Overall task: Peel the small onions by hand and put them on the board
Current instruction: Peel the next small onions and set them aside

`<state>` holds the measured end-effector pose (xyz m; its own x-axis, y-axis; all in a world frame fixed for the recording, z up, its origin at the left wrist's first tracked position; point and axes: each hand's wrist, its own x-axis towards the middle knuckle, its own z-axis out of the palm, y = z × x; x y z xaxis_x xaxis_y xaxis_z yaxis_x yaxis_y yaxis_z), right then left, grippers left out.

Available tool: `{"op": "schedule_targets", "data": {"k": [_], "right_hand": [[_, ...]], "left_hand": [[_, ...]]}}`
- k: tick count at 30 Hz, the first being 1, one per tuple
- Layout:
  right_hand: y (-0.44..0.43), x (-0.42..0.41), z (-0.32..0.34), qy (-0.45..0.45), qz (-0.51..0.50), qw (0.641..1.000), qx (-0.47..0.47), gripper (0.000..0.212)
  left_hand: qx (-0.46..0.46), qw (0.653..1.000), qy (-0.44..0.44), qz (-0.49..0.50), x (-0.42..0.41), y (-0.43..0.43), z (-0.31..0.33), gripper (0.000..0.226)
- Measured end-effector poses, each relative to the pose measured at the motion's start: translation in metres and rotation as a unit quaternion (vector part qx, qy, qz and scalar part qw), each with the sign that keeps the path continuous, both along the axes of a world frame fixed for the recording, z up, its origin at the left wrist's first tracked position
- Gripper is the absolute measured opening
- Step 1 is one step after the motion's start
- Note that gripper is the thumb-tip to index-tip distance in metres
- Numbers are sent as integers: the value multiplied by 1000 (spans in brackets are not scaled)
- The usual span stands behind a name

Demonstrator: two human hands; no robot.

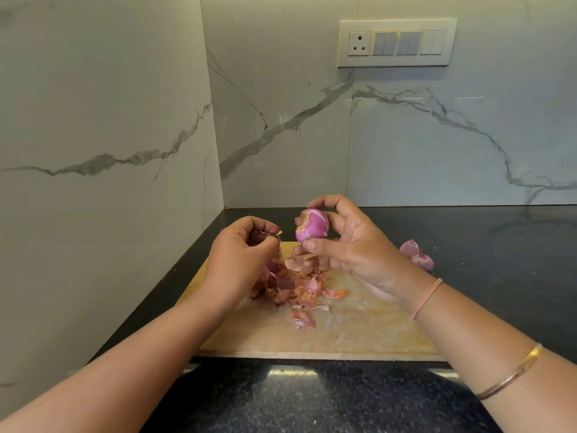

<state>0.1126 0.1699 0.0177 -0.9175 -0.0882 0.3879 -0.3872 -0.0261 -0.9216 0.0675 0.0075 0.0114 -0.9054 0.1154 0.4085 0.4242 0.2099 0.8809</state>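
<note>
My right hand (pixel 349 248) holds a small pink onion (pixel 312 225) up above the far end of the wooden board (pixel 343 332), thumb below and fingers curled over the top. The onion is mostly bare and purple, with a brown patch at its left end. My left hand (pixel 240 260) is just left of it, pinching a strip of dry onion skin (pixel 274 235) between fingertips and thumb. A heap of brown and pink peels (pixel 296 285) lies on the board under both hands.
Two more small onions (pixel 416 254) lie on the black counter (pixel 499 245) to the right of the board. Marble walls close off the left side and the back. A switch panel (pixel 396 42) is set in the back wall.
</note>
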Motion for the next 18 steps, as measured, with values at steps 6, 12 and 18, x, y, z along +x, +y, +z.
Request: {"op": "schedule_targets", "data": {"k": [6,12,18], "right_hand": [[2,0,-2,-19,-5,999,25,43],[0,1,-3,21,-26,994,101,46],[-4,-1,-6,59,-66,981,171,48]], "left_hand": [[-23,998,47,-31,6,1,-1,13],[-34,994,83,-64,10,0,0,8],[-49,994,85,-51,8,0,0,11]]}}
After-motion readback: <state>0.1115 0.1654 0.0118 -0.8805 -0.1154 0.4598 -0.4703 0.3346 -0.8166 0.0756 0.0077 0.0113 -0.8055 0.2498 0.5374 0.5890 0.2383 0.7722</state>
